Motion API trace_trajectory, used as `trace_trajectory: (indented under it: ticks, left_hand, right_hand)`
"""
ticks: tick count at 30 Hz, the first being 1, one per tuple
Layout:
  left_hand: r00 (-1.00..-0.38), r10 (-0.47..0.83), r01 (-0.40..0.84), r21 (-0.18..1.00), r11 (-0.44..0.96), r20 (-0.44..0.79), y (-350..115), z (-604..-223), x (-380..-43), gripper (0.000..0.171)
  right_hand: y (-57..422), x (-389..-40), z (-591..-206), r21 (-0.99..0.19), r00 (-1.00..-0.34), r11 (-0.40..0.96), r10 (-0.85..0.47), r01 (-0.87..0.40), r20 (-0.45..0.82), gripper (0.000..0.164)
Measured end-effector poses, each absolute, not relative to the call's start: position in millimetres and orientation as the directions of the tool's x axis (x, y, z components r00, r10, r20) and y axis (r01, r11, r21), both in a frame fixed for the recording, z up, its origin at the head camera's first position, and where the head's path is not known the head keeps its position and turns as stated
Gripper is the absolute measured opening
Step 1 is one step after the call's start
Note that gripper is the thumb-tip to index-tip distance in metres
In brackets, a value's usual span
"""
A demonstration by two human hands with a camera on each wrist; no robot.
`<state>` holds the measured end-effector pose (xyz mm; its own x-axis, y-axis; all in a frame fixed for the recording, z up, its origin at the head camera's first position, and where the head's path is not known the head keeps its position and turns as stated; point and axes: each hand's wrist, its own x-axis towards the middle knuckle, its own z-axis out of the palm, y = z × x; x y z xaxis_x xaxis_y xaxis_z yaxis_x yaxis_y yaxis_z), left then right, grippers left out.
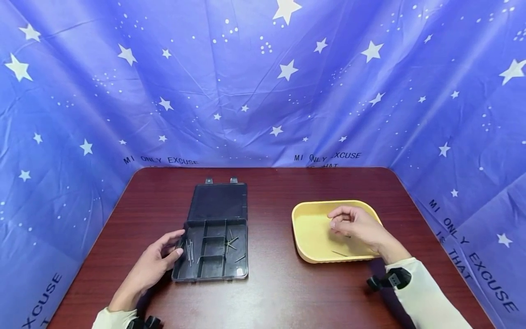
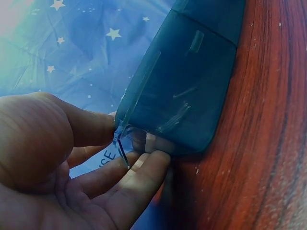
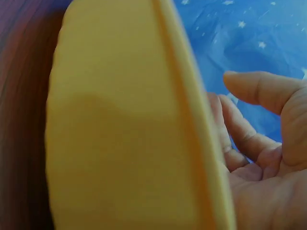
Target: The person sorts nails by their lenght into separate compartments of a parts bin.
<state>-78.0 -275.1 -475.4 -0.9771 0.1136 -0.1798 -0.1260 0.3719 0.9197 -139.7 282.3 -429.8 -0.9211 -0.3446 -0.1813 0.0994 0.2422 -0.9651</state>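
In the head view, a black compartment box [image 1: 213, 246] lies with its lid [image 1: 219, 201] folded back. My left hand [image 1: 154, 262] holds its left side, thumb and fingertips against the wall; the left wrist view shows the thumb at the rim. Several long silver nails [image 1: 190, 252] lie in the left compartment, and several brassy screws [image 1: 231, 243] in the right one. Over a yellow tray [image 1: 303, 250] hovers my right hand [image 1: 361, 228], fingers loosely bent. In the right wrist view the thumb stands apart from the fingers; nothing shows held. A thin nail [image 1: 339, 254] lies in the tray.
Both containers stand on a dark red wooden table [image 1: 271, 288], the box on the left and the tray on the right. A blue star-printed curtain [image 1: 255, 91] closes off the back and both sides. Each wrist bears a black camera strap [image 1: 396, 278].
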Motion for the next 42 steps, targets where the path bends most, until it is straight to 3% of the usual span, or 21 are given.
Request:
trace_trajectory:
  ticks: [7,18,27,42]
  left_hand:
    - [-0.975,0.105,-0.145,0.918,0.369,-0.197,-273.4,-474.6,-78.5,0.054]
    - [-0.974,0.119,-0.142,0.93,0.339,-0.192,-271.7,-473.6,-78.8,0.054]
    - [-0.972,0.096,-0.167,0.922,0.35,-0.213,-271.9,-474.6,-77.9,0.054]
    - [-0.973,0.088,-0.169,0.917,0.361,-0.214,-273.3,-479.9,-74.3,0.054]
  right_hand:
    - [302.1,-141.8,-442.0,-0.942,-0.862,0.318,-0.44,0.113,-0.251,0.033]
    - [306.1,-140.7,-448.8,-0.88,-0.747,0.475,-0.594,-0.025,-0.299,0.02]
    - [300.8,-142.7,-453.7,-0.705,-0.799,0.681,-0.53,-0.2,-0.285,0.019]
    - [297.7,-144.6,-460.8,-0.672,-0.78,0.699,-0.553,-0.243,-0.293,0.014]
